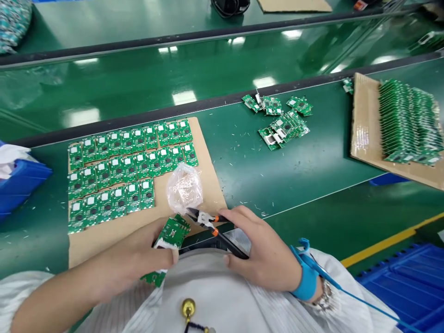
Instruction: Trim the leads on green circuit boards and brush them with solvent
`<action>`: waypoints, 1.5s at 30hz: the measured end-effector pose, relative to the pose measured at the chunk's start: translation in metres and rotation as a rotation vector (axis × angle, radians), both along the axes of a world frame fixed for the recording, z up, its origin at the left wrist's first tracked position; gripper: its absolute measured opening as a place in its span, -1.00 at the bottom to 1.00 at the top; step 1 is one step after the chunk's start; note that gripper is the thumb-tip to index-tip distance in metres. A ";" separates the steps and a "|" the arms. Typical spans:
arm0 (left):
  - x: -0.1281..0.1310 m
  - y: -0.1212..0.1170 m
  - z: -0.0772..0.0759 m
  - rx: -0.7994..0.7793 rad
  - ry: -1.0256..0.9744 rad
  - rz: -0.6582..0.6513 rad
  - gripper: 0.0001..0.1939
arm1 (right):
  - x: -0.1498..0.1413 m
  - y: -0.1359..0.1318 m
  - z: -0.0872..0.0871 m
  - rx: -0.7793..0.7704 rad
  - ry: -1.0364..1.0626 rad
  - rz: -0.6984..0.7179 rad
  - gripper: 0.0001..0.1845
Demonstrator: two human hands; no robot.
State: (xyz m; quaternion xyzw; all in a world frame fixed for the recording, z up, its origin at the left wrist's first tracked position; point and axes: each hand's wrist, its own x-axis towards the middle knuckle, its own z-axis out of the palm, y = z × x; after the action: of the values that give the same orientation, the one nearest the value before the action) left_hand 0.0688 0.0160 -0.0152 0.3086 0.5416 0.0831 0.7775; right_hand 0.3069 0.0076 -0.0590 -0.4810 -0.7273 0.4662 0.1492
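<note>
My left hand (147,252) is closed around green circuit boards (174,232), held low in front of my body; the palm hides part of them. Black-handled cutting pliers (208,221) with orange bands are gripped in my right hand (258,247), their jaws pointing left, close to the top corner of the held boards. Just beyond the jaws lies a clear plastic bag (184,188) with thin wire clippings in it. It rests on a cardboard sheet (208,178), where rows of circuit boards (128,166) are laid out with white squares facing up.
Loose boards (286,125) form a small pile at the back middle. To the right, cardboard (367,115) carries tightly packed upright boards (409,120). Wire clippings scatter over the green table (239,162). A blue bin (24,182) stands left; blue crates (405,282) sit lower right. A blue cord trails from my right wristband (307,275).
</note>
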 end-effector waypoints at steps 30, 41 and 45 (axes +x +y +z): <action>-0.006 -0.042 -0.013 0.178 0.122 0.157 -0.02 | 0.002 0.031 0.045 0.830 -0.361 0.330 -0.44; 0.002 -0.039 -0.007 0.217 0.271 0.196 0.00 | -0.002 0.034 0.049 0.867 -0.416 0.354 -0.49; 0.005 -0.038 -0.006 0.248 0.296 0.236 0.05 | -0.004 0.034 0.046 0.870 -0.395 0.341 -0.52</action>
State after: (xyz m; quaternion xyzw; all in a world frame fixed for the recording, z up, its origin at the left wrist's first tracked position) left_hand 0.0742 -0.0221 -0.0208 0.3451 0.6678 0.1934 0.6305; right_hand 0.3025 0.0414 -0.0130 -0.3277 -0.9368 0.0377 0.1170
